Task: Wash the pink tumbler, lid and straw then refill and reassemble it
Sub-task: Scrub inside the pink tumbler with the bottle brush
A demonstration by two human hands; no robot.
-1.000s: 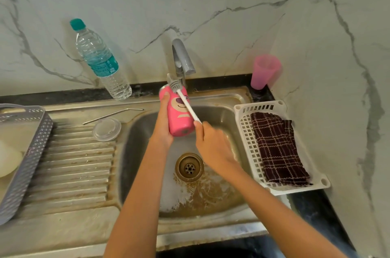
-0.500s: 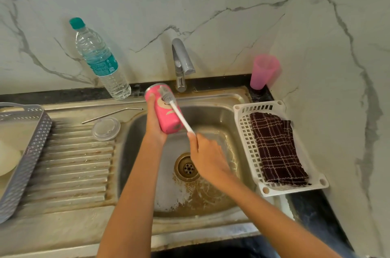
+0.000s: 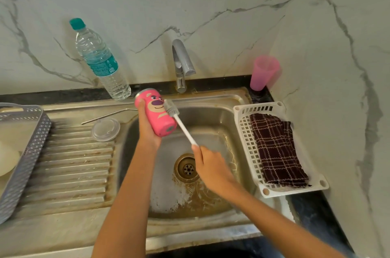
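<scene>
Sliding down from the top end where it sat 0.5 s ago, the brush (image 3: 183, 126) now lays its head against the printed side of the pink tumbler (image 3: 157, 117). The left hand (image 3: 147, 131) grips the tumbler, tilted over the left rim of the sink (image 3: 211, 99), base toward the camera. The right hand (image 3: 211, 164) is closed round the brush handle. Best done by turning the tumbler under short strokes, then rinsing at the tap (image 3: 181, 63) — lid (image 3: 106, 129) and straw (image 3: 105, 115) wait on the drainboard.
</scene>
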